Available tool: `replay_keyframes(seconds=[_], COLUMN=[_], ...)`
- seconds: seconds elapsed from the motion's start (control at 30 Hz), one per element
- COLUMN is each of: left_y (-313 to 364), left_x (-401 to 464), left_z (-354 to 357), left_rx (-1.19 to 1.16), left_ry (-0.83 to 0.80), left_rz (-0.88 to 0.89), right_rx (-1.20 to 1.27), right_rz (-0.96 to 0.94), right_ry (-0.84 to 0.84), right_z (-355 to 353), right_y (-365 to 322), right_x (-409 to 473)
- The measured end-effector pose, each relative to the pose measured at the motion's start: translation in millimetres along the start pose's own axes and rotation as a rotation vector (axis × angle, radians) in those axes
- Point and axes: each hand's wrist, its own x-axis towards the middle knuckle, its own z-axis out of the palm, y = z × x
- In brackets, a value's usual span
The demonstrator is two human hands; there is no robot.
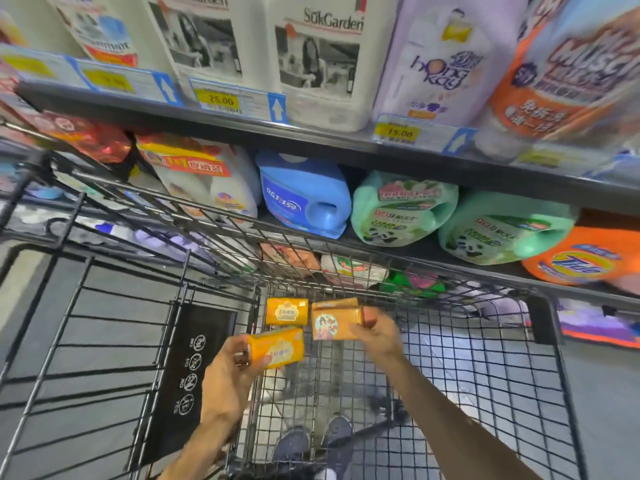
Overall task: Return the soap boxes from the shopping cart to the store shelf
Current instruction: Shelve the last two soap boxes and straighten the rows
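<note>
Three yellow-orange soap boxes show inside the black wire shopping cart. My left hand grips one yellow box by its left end, above the cart floor. My right hand holds a second, orange box with a round picture, fingers wrapped round its right end. The third box lies in the cart's far corner, just behind the other two. The store shelf rises directly beyond the cart.
Large detergent jugs fill the shelves: white bottles on top, a blue jug, green jugs and an orange Tide jug below. Price tags line the shelf edge. My shoes show through the cart floor.
</note>
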Motion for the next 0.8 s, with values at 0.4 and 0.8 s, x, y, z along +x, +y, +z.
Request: replay_keyframes(seconds=[0.4,0.8], left_y=[169.1,410.6], left_x=[-71.8,-225.8], left_z=[-26.1,52.4], left_rx=[0.087,0.117], left_ry=[-0.192,-0.529], left_rz=[0.388,0.838], right_rx=[0.274,0.35], right_rz=[-0.11,-0.345], right_ry=[0.062,0.61], right_z=[-159.5,-371.1], right_y=[-63.2,-132.2], right_x=[-161.7,-414.4])
